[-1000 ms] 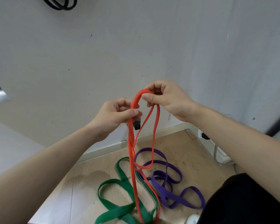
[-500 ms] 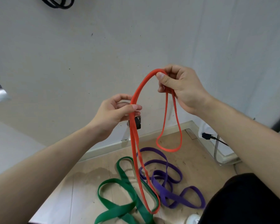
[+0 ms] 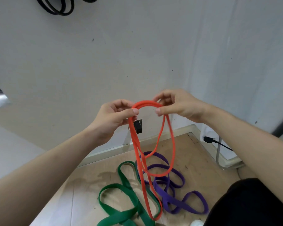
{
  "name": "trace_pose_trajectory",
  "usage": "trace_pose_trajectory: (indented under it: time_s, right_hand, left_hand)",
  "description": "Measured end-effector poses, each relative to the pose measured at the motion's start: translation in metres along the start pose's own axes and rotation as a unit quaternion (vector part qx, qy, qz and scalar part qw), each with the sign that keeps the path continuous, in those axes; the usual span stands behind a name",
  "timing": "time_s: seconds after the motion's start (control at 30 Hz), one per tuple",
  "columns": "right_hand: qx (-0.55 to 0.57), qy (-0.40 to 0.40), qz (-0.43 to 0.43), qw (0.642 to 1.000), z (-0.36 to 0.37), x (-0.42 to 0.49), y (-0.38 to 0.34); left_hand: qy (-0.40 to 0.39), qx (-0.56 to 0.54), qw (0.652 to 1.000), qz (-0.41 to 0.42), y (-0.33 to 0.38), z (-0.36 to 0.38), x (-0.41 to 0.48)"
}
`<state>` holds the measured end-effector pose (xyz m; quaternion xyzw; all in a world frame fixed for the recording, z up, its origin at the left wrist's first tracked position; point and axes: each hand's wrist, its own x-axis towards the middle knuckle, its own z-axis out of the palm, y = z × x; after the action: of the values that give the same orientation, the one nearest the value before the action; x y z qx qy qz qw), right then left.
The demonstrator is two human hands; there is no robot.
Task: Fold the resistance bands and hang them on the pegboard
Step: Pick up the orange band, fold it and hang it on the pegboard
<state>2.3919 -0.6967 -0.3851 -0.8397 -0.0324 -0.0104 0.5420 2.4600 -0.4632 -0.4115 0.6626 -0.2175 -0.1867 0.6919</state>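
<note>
Two hands in view. Left hand (image 3: 114,118) pinches the top arc of one orange band (image 3: 145,103) between thumb and curled fingers. Right hand (image 3: 180,106) pinches the same arc at its other end. The band hangs doubled in two loops. Floor (image 3: 194,160) below: one green band (image 3: 116,215), one purple band (image 3: 171,203), overlapping. On the wall (image 3: 137,54) above, black bands (image 3: 62,13) hang; count unclear.

Orange band (image 3: 173,144), green band (image 3: 121,191), purple band (image 3: 178,203), black loops (image 3: 55,7), beige floor (image 3: 194,160).
</note>
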Motion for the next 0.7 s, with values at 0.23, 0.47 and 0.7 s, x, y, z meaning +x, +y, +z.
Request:
trace_pose_trajectory:
  time_s: [0.23, 0.47, 0.7]
  right_hand:
    - [-0.039, 0.035, -0.075, 0.996, 0.029, 0.000, -0.019]
    - [-0.001, 0.137, -0.162, 0.977, 0.030, 0.004, -0.032]
    - [0.063, 0.236, -0.141, 0.959, 0.008, 0.009, -0.020]
  left_hand:
    - [-0.028, 0.048, 0.998, 0.020, 0.001, 0.007, -0.002]
    - [-0.024, 0.189, 0.981, 0.029, -0.004, 0.010, -0.004]
    - [-0.029, 0.074, 0.997, 0.002, 0.006, -0.005, 0.000]
